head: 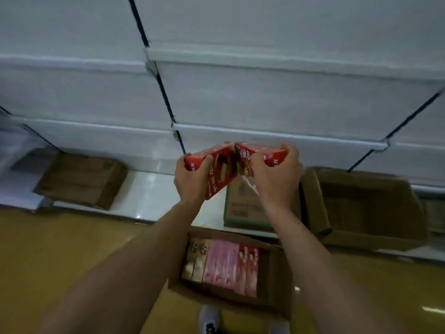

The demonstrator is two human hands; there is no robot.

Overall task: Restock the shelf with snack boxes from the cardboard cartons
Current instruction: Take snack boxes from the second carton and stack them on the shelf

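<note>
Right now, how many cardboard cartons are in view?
4: the open carton of snack boxes at the feet, a flattened carton left, a green-edged carton behind the hands, an open empty carton right. Others may sit out of frame.

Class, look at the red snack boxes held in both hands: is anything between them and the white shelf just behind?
Nothing visible: the red snack boxes sit right before the bare white shelf.

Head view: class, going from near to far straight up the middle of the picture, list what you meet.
Shoes → open carton of snack boxes → hands, left and right, gripping red boxes → white shelves.
</note>
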